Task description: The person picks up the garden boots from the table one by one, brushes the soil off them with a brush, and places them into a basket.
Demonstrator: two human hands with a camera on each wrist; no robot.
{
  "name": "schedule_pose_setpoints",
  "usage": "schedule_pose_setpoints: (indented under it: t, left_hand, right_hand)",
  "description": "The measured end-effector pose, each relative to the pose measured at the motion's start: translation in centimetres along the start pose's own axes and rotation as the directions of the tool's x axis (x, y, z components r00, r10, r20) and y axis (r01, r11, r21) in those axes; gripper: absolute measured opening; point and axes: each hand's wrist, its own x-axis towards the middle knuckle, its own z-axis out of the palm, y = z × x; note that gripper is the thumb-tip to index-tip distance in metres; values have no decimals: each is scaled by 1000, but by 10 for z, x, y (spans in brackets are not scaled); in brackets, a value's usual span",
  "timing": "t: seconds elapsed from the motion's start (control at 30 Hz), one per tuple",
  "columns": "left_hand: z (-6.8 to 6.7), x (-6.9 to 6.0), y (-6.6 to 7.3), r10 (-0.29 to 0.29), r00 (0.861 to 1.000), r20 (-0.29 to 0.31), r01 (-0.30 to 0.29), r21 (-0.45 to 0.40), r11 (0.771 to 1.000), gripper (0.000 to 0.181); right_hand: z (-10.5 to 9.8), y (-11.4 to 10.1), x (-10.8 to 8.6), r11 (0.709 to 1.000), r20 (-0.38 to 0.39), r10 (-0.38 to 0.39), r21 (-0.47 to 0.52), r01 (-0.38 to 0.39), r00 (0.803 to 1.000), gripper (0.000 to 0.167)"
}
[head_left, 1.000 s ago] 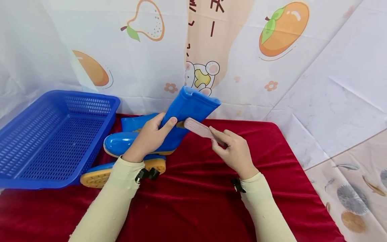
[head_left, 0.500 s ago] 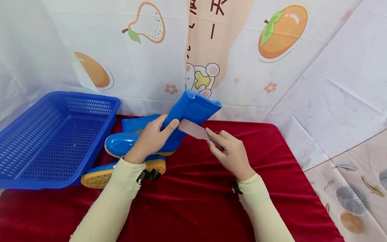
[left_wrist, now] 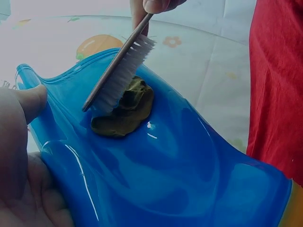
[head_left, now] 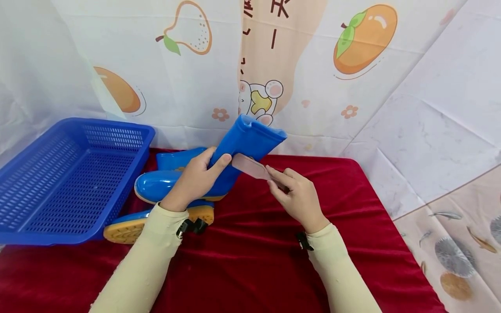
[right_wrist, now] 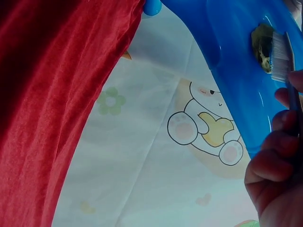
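Brush [head_left: 249, 167] in the right hand [head_left: 299, 195], its handle pinched between thumb and fingers, has its white bristles [left_wrist: 125, 71] against a brown lump [left_wrist: 125, 118] on the shaft of a blue boot [head_left: 252, 137]. The left hand [head_left: 197, 174] grips that shaft, thumb laid across it, the boot leaning above a red-covered table [head_left: 266, 261]. A second blue boot [head_left: 127, 230], showing its yellow sole, lies just beside a blue basket [head_left: 135, 169].
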Motion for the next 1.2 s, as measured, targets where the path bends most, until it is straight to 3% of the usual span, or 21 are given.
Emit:
schedule_pose_setpoints:
  t: [0.27,0.5,0.63,0.83,1.07,1.2]
  left_hand:
    - [-1,0,-1,2,1000,-15,-2,-5,1000,62]
    - [0,1,-1,64,994,-85,-58,66,996,61]
    - [1,1,1,80,988,-130,-73,53,996,64]
    - [-1,-1,4,66,985,-160,-57,63,996,56]
    - [-2,-2,6,119,977,-177,-106,80,991,48]
    - [-4,-2,6,96,977,-193,-84,70,994,49]
  right_hand:
    - [0,2,1,1000,-20,-3,0,3,1000,37]
    - [1,0,2,998,-68,-62,-16,61,996,40]
    - [0,-3,3,996,-79,-91,-11,90,993,41]
    - [-1,-5,4,998,-42,-54,30,55,998,34]
    - [1,-4,2,1000,-30,-31,-2,31,999,23]
    - [1,-2,1,999,-11,30,-40,-31,999,20]
